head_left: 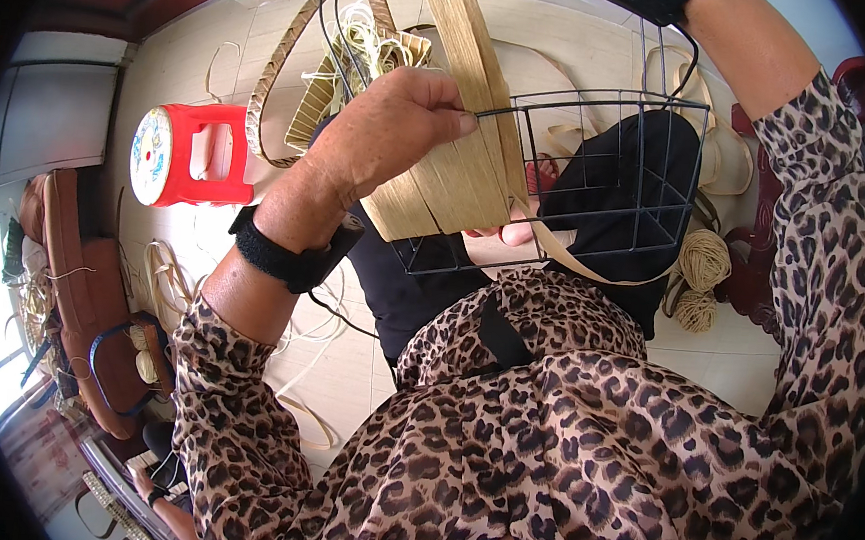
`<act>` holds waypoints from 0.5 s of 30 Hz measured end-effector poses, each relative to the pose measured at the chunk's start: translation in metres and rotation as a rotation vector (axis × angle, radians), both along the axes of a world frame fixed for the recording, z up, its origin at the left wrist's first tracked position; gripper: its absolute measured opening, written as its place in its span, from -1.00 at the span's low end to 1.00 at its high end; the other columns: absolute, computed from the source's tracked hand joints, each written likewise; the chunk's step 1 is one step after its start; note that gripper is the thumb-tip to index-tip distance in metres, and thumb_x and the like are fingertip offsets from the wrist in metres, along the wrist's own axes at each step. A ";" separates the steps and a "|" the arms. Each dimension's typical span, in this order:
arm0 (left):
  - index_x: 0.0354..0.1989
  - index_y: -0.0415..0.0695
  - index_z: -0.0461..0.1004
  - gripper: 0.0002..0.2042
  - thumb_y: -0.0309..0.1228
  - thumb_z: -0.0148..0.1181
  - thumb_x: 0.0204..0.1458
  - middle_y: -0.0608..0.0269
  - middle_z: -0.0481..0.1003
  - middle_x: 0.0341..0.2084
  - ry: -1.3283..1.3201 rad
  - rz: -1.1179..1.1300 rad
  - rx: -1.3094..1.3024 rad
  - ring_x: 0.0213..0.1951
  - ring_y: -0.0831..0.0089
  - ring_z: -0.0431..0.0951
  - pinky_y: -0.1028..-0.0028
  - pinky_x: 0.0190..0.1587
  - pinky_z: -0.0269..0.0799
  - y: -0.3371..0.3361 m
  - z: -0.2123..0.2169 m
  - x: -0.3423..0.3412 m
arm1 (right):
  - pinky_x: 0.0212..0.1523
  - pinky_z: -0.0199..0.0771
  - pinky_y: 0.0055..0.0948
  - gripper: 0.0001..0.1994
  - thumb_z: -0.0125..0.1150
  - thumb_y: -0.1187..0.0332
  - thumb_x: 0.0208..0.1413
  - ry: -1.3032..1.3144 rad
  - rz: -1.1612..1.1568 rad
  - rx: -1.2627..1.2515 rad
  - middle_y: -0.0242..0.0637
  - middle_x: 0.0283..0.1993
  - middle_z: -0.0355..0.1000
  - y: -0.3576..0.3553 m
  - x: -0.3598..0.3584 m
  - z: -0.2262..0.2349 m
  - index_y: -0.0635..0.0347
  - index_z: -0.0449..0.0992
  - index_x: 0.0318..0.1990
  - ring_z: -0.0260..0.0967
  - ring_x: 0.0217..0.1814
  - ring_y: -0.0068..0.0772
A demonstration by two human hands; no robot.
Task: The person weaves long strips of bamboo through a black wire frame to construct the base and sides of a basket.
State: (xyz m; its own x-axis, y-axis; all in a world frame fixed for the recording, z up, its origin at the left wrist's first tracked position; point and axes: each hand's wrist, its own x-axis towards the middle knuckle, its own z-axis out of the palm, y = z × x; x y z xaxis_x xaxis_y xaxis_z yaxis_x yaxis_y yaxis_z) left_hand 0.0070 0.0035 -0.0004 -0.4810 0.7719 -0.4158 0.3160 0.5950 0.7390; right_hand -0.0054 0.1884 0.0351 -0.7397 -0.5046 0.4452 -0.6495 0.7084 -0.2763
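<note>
1 wire frame [640, 174] on the lap [405, 298], tan strips [448, 186] at its left edge.
Left hand [387, 126]: fingers pinching the rim; right hand: out of view, can't tell. 2 cord balls [705, 259] beyond the lap's right edge.

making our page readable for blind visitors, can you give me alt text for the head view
A person in leopard print has the left grip closed on the rim of a black wire frame partly covered by wide tan strips. A red stool and woven basket are to the left, pale cord balls to the right.
</note>
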 end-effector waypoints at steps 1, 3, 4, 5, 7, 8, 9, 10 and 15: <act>-0.32 -0.20 0.52 -0.84 -0.37 0.12 0.05 0.42 0.45 -0.57 -0.021 0.021 0.028 -0.50 0.67 0.34 0.62 -0.37 0.30 0.000 0.000 0.001 | -0.42 0.37 -0.28 -0.82 0.02 0.27 0.03 0.009 0.008 -0.011 -0.11 -0.51 0.43 0.001 -0.002 -0.001 0.16 0.48 -0.43 0.39 -0.48 -0.12; -0.33 -0.20 0.52 -0.83 -0.36 0.12 0.05 0.42 0.45 -0.57 -0.041 0.043 0.063 -0.51 0.67 0.33 0.62 -0.38 0.30 -0.001 -0.001 0.001 | -0.43 0.37 -0.28 -0.82 0.03 0.27 0.02 0.018 0.017 -0.016 -0.10 -0.51 0.43 0.001 -0.002 -0.003 0.16 0.48 -0.44 0.39 -0.47 -0.12; -0.35 -0.21 0.52 -0.83 -0.36 0.12 0.05 0.43 0.43 -0.59 -0.052 0.044 0.073 -0.52 0.68 0.32 0.62 -0.41 0.28 -0.001 -0.002 0.002 | -0.44 0.37 -0.28 -0.81 0.04 0.25 0.03 -0.031 -0.034 -0.020 -0.10 -0.53 0.42 0.002 0.001 -0.003 0.16 0.47 -0.44 0.39 -0.49 -0.12; -0.38 -0.21 0.52 -0.83 -0.35 0.13 0.04 0.43 0.42 -0.60 -0.064 0.043 0.083 -0.53 0.69 0.31 0.63 -0.43 0.26 -0.001 -0.002 0.002 | -0.45 0.36 -0.29 -0.79 0.04 0.22 0.04 -0.080 -0.086 -0.024 -0.10 -0.54 0.41 0.002 0.003 -0.003 0.15 0.47 -0.45 0.38 -0.50 -0.13; -0.40 -0.21 0.52 -0.84 -0.36 0.12 0.04 0.45 0.40 -0.62 -0.098 0.039 0.078 -0.54 0.69 0.30 0.64 -0.45 0.24 -0.001 0.000 0.000 | -0.46 0.35 -0.29 -0.78 0.05 0.19 0.05 -0.146 -0.190 0.061 -0.11 -0.55 0.41 -0.004 0.008 0.010 0.13 0.47 -0.44 0.38 -0.52 -0.14; -0.42 -0.21 0.51 -0.84 -0.36 0.12 0.05 0.46 0.38 -0.64 -0.134 0.032 0.069 -0.55 0.70 0.29 0.65 -0.48 0.22 0.000 0.001 -0.001 | -0.47 0.35 -0.29 -0.76 0.06 0.15 0.06 -0.215 -0.296 0.142 -0.13 -0.56 0.41 -0.006 0.010 0.015 0.12 0.48 -0.43 0.38 -0.53 -0.16; -0.42 -0.21 0.51 -0.84 -0.36 0.12 0.05 0.46 0.38 -0.64 -0.131 0.031 0.072 -0.55 0.70 0.29 0.65 -0.48 0.22 0.000 0.001 -0.001 | -0.47 0.35 -0.29 -0.76 0.06 0.15 0.06 -0.211 -0.298 0.145 -0.13 -0.56 0.41 -0.007 0.011 0.018 0.12 0.48 -0.43 0.38 -0.53 -0.16; -0.43 -0.20 0.51 -0.85 -0.38 0.12 0.04 0.47 0.36 -0.65 -0.149 0.044 0.088 -0.56 0.71 0.28 0.65 -0.49 0.21 0.000 0.001 -0.002 | -0.48 0.34 -0.30 -0.75 0.05 0.13 0.07 -0.176 -0.290 0.144 -0.14 -0.57 0.41 -0.008 0.012 0.020 0.10 0.48 -0.43 0.38 -0.54 -0.18; -0.40 -0.21 0.51 -0.87 -0.42 0.11 0.04 0.47 0.40 -0.60 -0.245 -0.027 0.107 -0.53 0.71 0.31 0.67 -0.45 0.26 0.003 -0.007 -0.020 | -0.50 0.33 -0.29 -0.76 0.03 0.13 0.09 -0.088 -0.232 0.060 -0.18 -0.59 0.41 0.001 0.007 0.011 0.06 0.47 -0.44 0.38 -0.55 -0.22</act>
State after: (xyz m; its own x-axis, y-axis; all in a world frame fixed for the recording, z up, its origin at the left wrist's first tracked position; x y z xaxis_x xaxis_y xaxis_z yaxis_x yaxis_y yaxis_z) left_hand -0.0132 0.0064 -0.0070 -0.3549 0.8287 -0.4329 0.1344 0.5034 0.8535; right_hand 0.0018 0.1896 0.0462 -0.8734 -0.3401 0.3487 -0.4428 0.8526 -0.2775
